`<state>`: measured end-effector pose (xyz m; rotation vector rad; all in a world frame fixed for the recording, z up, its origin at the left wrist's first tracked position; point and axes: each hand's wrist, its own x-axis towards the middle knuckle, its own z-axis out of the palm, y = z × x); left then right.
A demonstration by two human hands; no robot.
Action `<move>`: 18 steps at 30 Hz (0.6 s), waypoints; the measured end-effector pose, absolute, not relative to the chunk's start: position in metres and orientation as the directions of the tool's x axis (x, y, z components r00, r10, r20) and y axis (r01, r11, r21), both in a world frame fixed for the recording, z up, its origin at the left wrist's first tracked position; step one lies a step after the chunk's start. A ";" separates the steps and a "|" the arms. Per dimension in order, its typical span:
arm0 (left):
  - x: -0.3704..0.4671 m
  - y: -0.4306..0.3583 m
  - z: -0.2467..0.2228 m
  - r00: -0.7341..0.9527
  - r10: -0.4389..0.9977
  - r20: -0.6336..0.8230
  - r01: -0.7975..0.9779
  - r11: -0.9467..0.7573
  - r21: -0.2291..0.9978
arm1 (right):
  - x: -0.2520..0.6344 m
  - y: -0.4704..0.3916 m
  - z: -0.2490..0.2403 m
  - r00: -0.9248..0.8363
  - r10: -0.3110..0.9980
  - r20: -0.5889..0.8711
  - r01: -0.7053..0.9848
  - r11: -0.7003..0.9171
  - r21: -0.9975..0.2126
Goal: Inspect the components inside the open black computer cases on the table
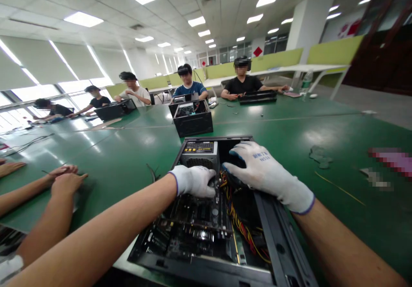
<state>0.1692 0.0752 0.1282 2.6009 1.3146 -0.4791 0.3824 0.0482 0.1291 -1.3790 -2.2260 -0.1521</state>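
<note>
An uncovered black computer case (277, 231) lies before me on the green table, its inside facing up. My left hand (195, 180), in a white work glove, reaches in over the motherboard (189, 212), just below the grey power supply (206, 160). Its fingers and thumb curl close together; what lies between them is hidden. Gloved the same way, my right hand (257, 164) is over the case's right side, fingers and thumb apart in a curve. Beneath and beside it runs a bundle of yellow, red and black cables (238, 220).
Another open computer case (193, 122) stands farther back on the table (138, 154). At left, a co-worker's bare hands (66, 177) are close by. Several people sit across the table. To the right lie a thin yellow strip (339, 187) and a pink-red item (392, 160).
</note>
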 end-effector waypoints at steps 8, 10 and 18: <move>0.144 0.026 0.162 0.687 0.717 -0.119 0.719 -0.645 0.260 | 0.417 0.025 0.110 -0.032 0.950 0.311 0.730 0.235 -0.642; 0.135 0.006 0.168 0.700 0.712 -0.054 0.697 -0.664 0.271 | 0.430 0.012 0.099 -0.080 0.974 0.211 0.644 0.212 -0.735; 0.114 -0.069 0.163 0.710 0.692 0.133 0.687 -0.721 0.087 | 0.413 -0.005 0.095 -0.143 0.967 0.209 0.368 0.248 -0.896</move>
